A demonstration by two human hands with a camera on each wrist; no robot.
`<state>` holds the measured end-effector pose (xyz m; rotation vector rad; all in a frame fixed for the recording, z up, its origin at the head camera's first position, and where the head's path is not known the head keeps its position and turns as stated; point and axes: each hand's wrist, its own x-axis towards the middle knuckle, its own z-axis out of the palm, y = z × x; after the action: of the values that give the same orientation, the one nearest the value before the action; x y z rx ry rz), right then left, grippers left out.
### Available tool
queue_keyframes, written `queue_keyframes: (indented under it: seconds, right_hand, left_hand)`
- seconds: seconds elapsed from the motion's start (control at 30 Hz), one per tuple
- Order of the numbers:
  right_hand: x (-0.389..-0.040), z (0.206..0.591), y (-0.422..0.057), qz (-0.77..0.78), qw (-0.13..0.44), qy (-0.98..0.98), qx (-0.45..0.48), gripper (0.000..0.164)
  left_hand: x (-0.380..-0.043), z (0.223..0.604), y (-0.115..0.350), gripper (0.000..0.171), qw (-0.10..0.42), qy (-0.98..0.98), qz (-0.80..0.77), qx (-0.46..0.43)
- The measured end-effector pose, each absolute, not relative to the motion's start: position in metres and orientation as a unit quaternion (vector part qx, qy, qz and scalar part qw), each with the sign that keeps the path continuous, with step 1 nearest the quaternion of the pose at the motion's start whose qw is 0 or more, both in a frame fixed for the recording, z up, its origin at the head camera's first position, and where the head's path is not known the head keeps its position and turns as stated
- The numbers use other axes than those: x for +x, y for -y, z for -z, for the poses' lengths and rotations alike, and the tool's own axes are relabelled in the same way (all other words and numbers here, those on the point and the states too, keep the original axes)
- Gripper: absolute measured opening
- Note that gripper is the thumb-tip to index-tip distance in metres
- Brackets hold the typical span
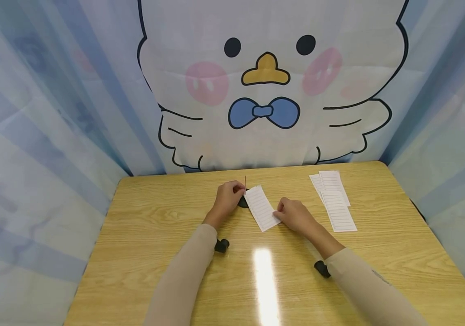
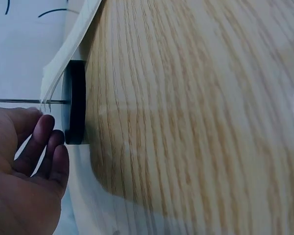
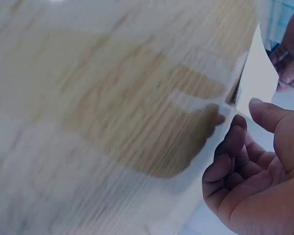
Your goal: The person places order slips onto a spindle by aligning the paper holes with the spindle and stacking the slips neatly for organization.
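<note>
A white slip of ruled paper (image 1: 262, 208) slants between the two hands above the wooden table. My left hand (image 1: 228, 198) pinches its upper left corner, close against the thin upright rod of a paper spike (image 1: 245, 181). In the left wrist view, the rod crosses the slip's end a little above the round black base (image 2: 76, 103). The lower right corner is pinched between thumb and fingers of my right hand (image 1: 296, 215). From the right wrist view, the slip (image 3: 257, 73) stretches away from the right fingertips toward the left hand.
Several similar ruled slips (image 1: 336, 203) lie overlapping on the table (image 1: 155, 262) to the right of the right hand. A curtain (image 1: 265, 149) with a cartoon bird hangs behind the table's back edge, and more curtains flank both sides.
</note>
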<state>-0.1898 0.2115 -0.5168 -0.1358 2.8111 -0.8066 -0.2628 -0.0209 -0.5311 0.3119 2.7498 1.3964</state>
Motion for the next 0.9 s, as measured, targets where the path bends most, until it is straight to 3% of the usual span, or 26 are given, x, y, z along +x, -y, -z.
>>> queue_keyframes:
  seconds: [0.33, 0.9]
  right_hand:
    - [-0.192, 0.507, -0.239, 0.309, 0.077, -0.947, -0.050, 0.025]
    - [-0.183, 0.494, -0.319, 0.333, 0.049, -0.941, -0.020, 0.046]
  left_hand:
    - [-0.257, 0.529, 0.033, 0.019, 0.003, -0.891, -0.439, 0.113]
    - [-0.252, 0.530, 0.046, 0.053, 0.080, -0.904, -0.382, 0.176]
